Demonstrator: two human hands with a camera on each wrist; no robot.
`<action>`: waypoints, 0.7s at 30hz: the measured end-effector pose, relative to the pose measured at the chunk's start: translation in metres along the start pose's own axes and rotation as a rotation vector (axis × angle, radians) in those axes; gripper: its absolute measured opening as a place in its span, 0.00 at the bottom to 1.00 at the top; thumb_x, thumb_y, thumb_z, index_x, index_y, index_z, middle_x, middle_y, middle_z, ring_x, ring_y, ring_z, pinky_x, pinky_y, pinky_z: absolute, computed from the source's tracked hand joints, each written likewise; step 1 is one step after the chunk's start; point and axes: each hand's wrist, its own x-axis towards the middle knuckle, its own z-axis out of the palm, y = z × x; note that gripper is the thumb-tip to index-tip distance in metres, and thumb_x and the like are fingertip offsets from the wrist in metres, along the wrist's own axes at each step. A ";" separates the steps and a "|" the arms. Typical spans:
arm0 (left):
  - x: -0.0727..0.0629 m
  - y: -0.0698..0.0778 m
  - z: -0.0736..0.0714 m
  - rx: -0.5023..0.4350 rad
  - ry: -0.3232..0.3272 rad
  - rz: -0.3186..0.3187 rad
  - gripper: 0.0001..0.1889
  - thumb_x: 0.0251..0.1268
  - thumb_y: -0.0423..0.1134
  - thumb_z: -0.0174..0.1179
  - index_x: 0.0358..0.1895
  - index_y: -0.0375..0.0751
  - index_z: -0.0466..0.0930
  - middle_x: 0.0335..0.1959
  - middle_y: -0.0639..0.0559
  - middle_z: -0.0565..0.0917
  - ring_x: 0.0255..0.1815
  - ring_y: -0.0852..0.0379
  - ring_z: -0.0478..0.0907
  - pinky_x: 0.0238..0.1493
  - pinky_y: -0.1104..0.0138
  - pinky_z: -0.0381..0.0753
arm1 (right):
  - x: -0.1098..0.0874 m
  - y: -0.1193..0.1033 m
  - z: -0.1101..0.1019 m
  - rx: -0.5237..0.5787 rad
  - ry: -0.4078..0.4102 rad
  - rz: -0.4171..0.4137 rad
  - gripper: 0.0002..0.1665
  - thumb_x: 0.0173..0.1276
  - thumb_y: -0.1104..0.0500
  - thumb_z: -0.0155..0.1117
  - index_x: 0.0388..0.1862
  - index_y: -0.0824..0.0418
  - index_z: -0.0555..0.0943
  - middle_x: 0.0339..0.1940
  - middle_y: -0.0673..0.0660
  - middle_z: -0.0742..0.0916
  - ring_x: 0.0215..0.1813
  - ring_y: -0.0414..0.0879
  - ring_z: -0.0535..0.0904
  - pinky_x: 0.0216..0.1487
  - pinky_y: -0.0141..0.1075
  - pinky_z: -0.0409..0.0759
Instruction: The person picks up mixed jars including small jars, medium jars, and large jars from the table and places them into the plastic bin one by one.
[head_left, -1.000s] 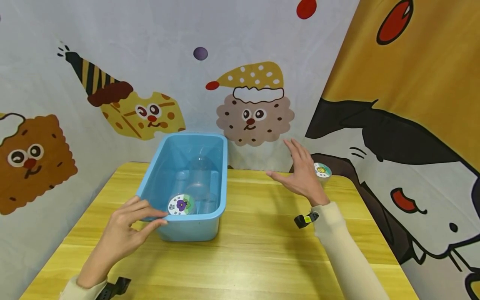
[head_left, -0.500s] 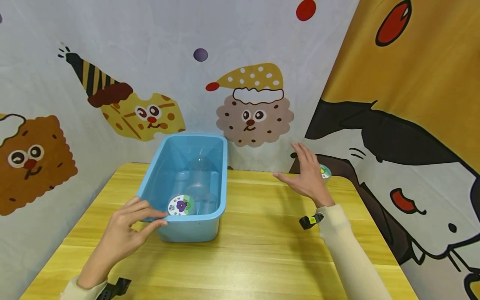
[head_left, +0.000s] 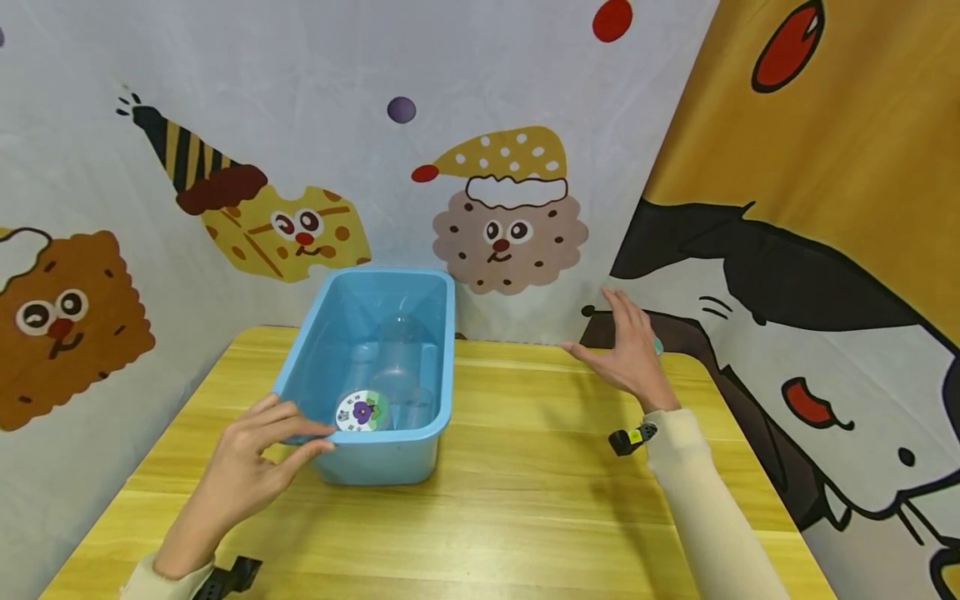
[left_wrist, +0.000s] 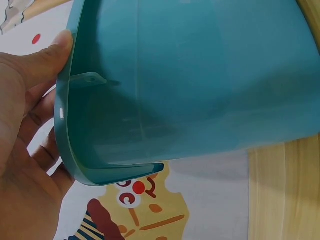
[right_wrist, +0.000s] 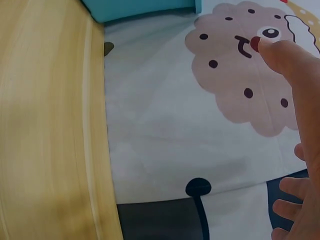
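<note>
My left hand (head_left: 243, 454) grips the near left corner rim of a light blue plastic bin (head_left: 378, 462). The left wrist view shows the thumb over the rim of the bin (left_wrist: 190, 85) and the other fingers behind it. Inside lie clear plastic cups or jars (head_left: 400, 354) and a round white-and-green lid with a purple flower (head_left: 363, 411). At the right, my right hand (head_left: 628, 354) hovers over the table's far side, thumb and fingers spread. Just behind it peeks the teal edge of a round-topped container (head_left: 658, 346), mostly hidden by the hand.
The bin stands at the left of a yellow wood-grain table (head_left: 510, 517), near its back edge. A cartoon-printed cloth (head_left: 517, 67) hangs close behind the table and along its sides. Black camera straps (head_left: 630, 437) sit on both wrists.
My right hand has moved rightward toward the round-topped container, which it now covers almost fully. The left hand and the bin have stayed in place.
</note>
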 end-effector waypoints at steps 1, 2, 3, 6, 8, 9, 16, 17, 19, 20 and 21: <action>0.000 0.000 0.000 0.001 0.001 0.000 0.11 0.47 0.37 0.79 0.36 0.53 0.92 0.28 0.66 0.84 0.31 0.70 0.65 0.35 0.78 0.62 | 0.000 0.002 0.000 -0.002 -0.003 0.008 0.64 0.59 0.30 0.73 0.86 0.41 0.49 0.86 0.60 0.55 0.83 0.68 0.50 0.75 0.71 0.51; 0.000 0.000 0.000 0.002 0.000 0.000 0.11 0.47 0.37 0.79 0.36 0.53 0.92 0.28 0.66 0.84 0.31 0.70 0.65 0.35 0.78 0.62 | 0.001 0.003 0.000 -0.004 -0.005 0.014 0.64 0.59 0.29 0.73 0.86 0.41 0.49 0.86 0.60 0.54 0.83 0.68 0.50 0.75 0.71 0.51; 0.000 0.000 0.000 0.003 0.001 -0.001 0.11 0.46 0.37 0.79 0.36 0.53 0.92 0.28 0.66 0.84 0.31 0.70 0.65 0.35 0.77 0.62 | 0.001 0.004 -0.001 -0.006 -0.005 0.019 0.64 0.59 0.29 0.73 0.86 0.42 0.49 0.86 0.59 0.54 0.83 0.68 0.50 0.76 0.70 0.50; 0.000 0.000 0.000 0.003 0.001 -0.003 0.12 0.45 0.36 0.79 0.35 0.53 0.92 0.28 0.66 0.84 0.31 0.70 0.65 0.34 0.76 0.62 | 0.001 0.008 -0.002 -0.014 -0.002 0.036 0.66 0.58 0.29 0.73 0.86 0.44 0.49 0.87 0.59 0.54 0.83 0.69 0.49 0.76 0.70 0.49; 0.000 0.000 0.000 0.003 0.002 -0.003 0.13 0.44 0.35 0.80 0.35 0.53 0.92 0.28 0.66 0.84 0.31 0.69 0.66 0.34 0.76 0.63 | 0.001 0.011 -0.002 -0.015 0.002 0.046 0.66 0.58 0.29 0.73 0.86 0.45 0.49 0.86 0.59 0.54 0.82 0.69 0.50 0.76 0.70 0.48; 0.000 0.000 -0.001 0.003 0.002 -0.003 0.13 0.43 0.35 0.80 0.35 0.53 0.92 0.28 0.66 0.84 0.30 0.69 0.66 0.34 0.76 0.63 | 0.001 0.012 -0.003 -0.014 0.004 0.051 0.67 0.58 0.29 0.73 0.86 0.45 0.48 0.86 0.60 0.54 0.82 0.69 0.49 0.76 0.70 0.48; -0.001 0.000 -0.001 0.008 0.001 -0.009 0.13 0.43 0.35 0.80 0.35 0.53 0.92 0.28 0.66 0.84 0.31 0.69 0.66 0.35 0.77 0.63 | 0.001 0.021 -0.006 -0.001 -0.003 0.097 0.67 0.59 0.27 0.71 0.87 0.47 0.46 0.87 0.59 0.52 0.83 0.69 0.48 0.76 0.71 0.47; -0.001 0.000 -0.001 0.009 0.001 -0.009 0.13 0.43 0.35 0.80 0.35 0.53 0.92 0.28 0.66 0.84 0.31 0.69 0.66 0.35 0.78 0.63 | 0.001 0.023 -0.006 0.001 -0.006 0.105 0.67 0.60 0.27 0.70 0.87 0.47 0.46 0.87 0.59 0.51 0.83 0.70 0.48 0.76 0.72 0.48; 0.000 0.000 -0.001 0.009 0.001 -0.009 0.13 0.44 0.35 0.80 0.35 0.53 0.92 0.28 0.66 0.83 0.31 0.70 0.65 0.34 0.77 0.63 | 0.000 0.027 -0.007 0.008 -0.012 0.123 0.67 0.60 0.26 0.69 0.87 0.47 0.45 0.87 0.59 0.51 0.83 0.70 0.47 0.75 0.72 0.47; 0.000 0.000 -0.001 0.009 0.001 -0.009 0.13 0.44 0.35 0.80 0.35 0.53 0.92 0.28 0.66 0.83 0.31 0.70 0.65 0.34 0.77 0.63 | 0.000 0.028 -0.007 0.010 -0.015 0.130 0.67 0.60 0.26 0.69 0.87 0.46 0.45 0.87 0.59 0.51 0.83 0.70 0.47 0.75 0.72 0.47; 0.000 0.000 -0.001 0.009 0.001 -0.008 0.13 0.43 0.35 0.80 0.35 0.53 0.92 0.28 0.66 0.83 0.31 0.70 0.65 0.34 0.77 0.62 | 0.000 0.030 -0.007 0.013 -0.018 0.137 0.67 0.60 0.26 0.69 0.87 0.47 0.45 0.87 0.59 0.51 0.83 0.70 0.47 0.75 0.73 0.48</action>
